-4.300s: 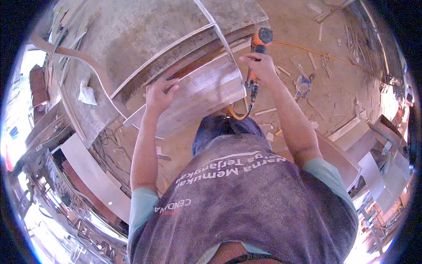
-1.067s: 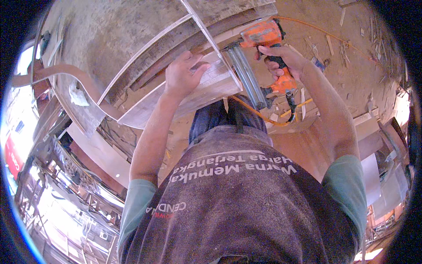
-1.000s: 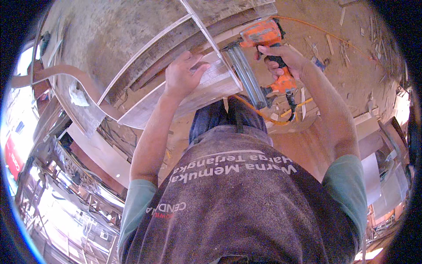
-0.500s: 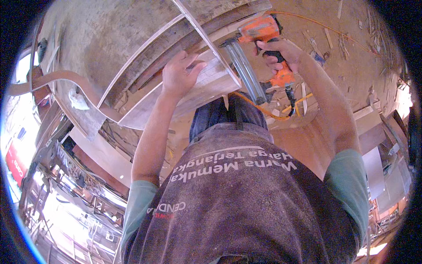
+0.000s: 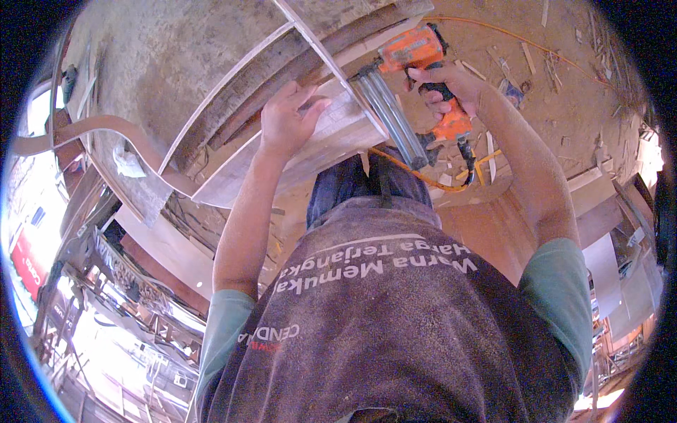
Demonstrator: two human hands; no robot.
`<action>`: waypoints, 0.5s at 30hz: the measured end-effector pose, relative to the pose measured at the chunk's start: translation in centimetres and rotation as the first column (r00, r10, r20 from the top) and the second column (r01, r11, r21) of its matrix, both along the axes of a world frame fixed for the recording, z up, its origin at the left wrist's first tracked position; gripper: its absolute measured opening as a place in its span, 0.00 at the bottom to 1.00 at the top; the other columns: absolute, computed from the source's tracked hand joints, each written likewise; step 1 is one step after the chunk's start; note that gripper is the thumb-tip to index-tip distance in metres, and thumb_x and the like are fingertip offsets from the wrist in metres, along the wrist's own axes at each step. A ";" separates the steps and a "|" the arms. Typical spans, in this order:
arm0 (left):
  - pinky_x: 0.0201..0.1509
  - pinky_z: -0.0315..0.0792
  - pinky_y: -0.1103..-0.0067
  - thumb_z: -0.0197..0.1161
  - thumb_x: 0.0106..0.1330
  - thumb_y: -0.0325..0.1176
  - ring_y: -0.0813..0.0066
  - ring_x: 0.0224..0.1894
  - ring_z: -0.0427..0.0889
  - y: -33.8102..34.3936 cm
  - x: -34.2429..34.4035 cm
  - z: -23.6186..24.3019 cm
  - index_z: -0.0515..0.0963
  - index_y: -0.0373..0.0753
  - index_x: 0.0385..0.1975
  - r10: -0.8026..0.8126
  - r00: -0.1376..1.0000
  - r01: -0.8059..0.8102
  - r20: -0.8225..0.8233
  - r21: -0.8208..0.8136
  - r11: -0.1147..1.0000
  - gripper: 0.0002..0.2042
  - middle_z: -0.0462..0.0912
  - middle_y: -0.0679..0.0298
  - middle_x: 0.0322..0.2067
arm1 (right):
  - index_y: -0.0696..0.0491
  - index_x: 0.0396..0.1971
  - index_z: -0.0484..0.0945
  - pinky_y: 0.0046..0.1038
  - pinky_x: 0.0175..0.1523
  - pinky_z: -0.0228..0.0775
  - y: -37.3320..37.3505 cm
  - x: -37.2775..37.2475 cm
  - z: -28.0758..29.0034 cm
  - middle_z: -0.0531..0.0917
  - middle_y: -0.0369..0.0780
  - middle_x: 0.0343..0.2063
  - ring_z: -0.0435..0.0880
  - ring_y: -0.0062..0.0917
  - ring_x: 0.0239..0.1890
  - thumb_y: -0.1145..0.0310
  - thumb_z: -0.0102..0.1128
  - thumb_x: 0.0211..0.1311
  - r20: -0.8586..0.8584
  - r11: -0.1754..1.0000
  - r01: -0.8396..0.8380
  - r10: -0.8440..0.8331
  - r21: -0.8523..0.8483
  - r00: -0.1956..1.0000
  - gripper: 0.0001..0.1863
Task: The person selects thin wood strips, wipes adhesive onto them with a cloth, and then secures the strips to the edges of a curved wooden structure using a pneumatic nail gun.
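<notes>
I have my right hand [image 5: 444,88] closed around the grip of the orange nailer [image 5: 412,63], its nose against the thin strip [image 5: 331,63] at the panel's [image 5: 324,141] upper edge. My left hand [image 5: 285,120] lies open, flat on the panel beside the strip. I'd press down firmly, keep fingers off the nail line, and hold the nose square.

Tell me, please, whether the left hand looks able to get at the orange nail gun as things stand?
Probably yes. The left hand lies flat on the pale wooden panel, holding nothing, and the orange nail gun sits just to its right with only a thin wooden strip between; the right hand already grips its handle.
</notes>
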State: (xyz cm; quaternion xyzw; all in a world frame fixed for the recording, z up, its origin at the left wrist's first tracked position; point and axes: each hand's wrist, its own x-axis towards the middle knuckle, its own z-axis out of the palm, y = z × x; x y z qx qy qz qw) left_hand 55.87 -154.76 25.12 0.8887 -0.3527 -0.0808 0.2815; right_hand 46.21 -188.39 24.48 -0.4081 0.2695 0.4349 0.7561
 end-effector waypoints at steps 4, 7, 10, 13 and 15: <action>0.35 0.75 0.66 0.76 0.58 0.44 0.54 0.30 0.80 -0.1 0.2 0.1 0.88 0.37 0.42 -0.008 0.998 0.007 -0.057 -0.008 1.000 0.19 0.77 0.56 0.28 | 0.51 0.41 0.78 0.23 0.21 0.63 -0.3 0.1 -0.3 0.64 0.26 0.14 0.63 0.13 0.11 0.46 0.60 0.72 0.019 1.000 -0.013 0.013 0.013 1.000 0.21; 0.35 0.75 0.66 0.76 0.57 0.44 0.54 0.31 0.80 -0.1 0.3 0.0 0.88 0.37 0.42 -0.010 0.997 0.011 -0.080 0.016 1.000 0.19 0.78 0.56 0.29 | 0.52 0.40 0.78 0.21 0.20 0.60 -0.4 0.2 -0.7 0.64 0.26 0.14 0.62 0.13 0.11 0.47 0.60 0.73 0.030 1.000 -0.014 0.014 -0.003 0.999 0.20; 0.36 0.76 0.66 0.76 0.58 0.46 0.54 0.33 0.81 0.3 0.1 -0.5 0.88 0.39 0.43 -0.002 0.998 0.004 -0.068 0.026 1.000 0.19 0.79 0.55 0.31 | 0.52 0.40 0.77 0.20 0.19 0.56 -0.5 0.0 -0.9 0.64 0.26 0.14 0.62 0.13 0.12 0.48 0.60 0.73 0.060 1.000 -0.014 0.013 0.007 0.998 0.20; 0.39 0.77 0.65 0.74 0.58 0.48 0.52 0.36 0.82 0.7 0.1 -1.5 0.87 0.41 0.45 0.000 0.998 0.003 -0.059 0.036 0.999 0.20 0.81 0.55 0.34 | 0.51 0.40 0.78 0.19 0.18 0.54 -0.8 -1.2 -1.7 0.65 0.26 0.15 0.62 0.13 0.12 0.49 0.60 0.73 0.070 0.997 0.059 -0.055 -0.051 0.996 0.19; 0.41 0.77 0.64 0.74 0.59 0.50 0.51 0.39 0.83 1.0 0.2 -1.5 0.87 0.42 0.47 -0.019 0.996 0.025 -0.082 0.080 0.996 0.21 0.82 0.56 0.35 | 0.51 0.40 0.79 0.18 0.18 0.54 -1.2 -2.4 -1.9 0.66 0.27 0.15 0.63 0.13 0.12 0.49 0.62 0.71 0.076 0.982 0.120 -0.110 -0.145 0.991 0.19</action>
